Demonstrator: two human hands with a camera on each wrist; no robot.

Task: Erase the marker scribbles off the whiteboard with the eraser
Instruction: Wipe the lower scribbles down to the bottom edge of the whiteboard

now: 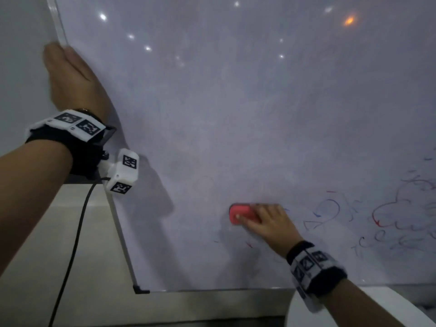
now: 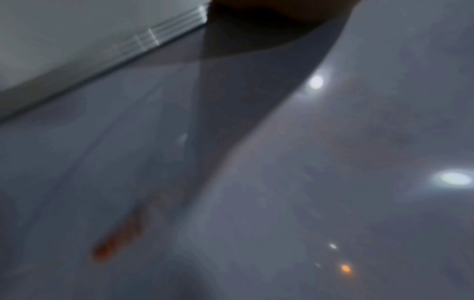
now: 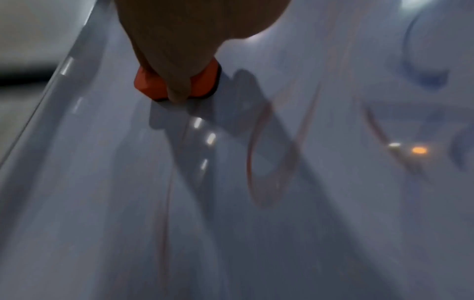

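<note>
A large whiteboard fills the head view. Blue and red marker scribbles cover its lower right; faint red traces lie below the eraser. My right hand grips a red eraser and presses it flat on the board's lower middle. In the right wrist view the eraser shows orange-red under my fingers, with red strokes beyond it. My left hand holds the board's left frame edge, thumb lying on the board face; its fingers are hidden behind the edge.
The board's bottom left corner stands on a grey ledge. A black cable hangs from my left wrist. A white rounded object sits at the bottom right. Ceiling lights reflect on the board.
</note>
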